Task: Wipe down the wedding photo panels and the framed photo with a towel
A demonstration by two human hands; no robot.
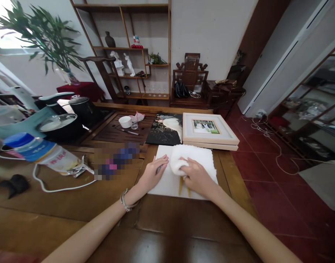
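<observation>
A white board [164, 184] with yellow strokes near its lower edge lies flat on the wooden table. My right hand [198, 179] is closed on a folded white cloth [178, 159], soft and thick, pressed on the upper middle of the board. White material with a ragged edge also covers the board's upper right; whether it belongs to the cloth I cannot tell. My left hand [155, 173] lies on the board's left edge, fingers stretched toward the cloth. A small dark patch shows by its fingers, too unclear to name.
Behind the board lie a dark photo panel [164, 128] and stacked white picture frames [211, 137]. A tea tray [107, 133] carries a white bowl [125, 121]. Leftward are a blue-capped plastic bottle [50, 155], a white cable [65, 190] and black pots [82, 109].
</observation>
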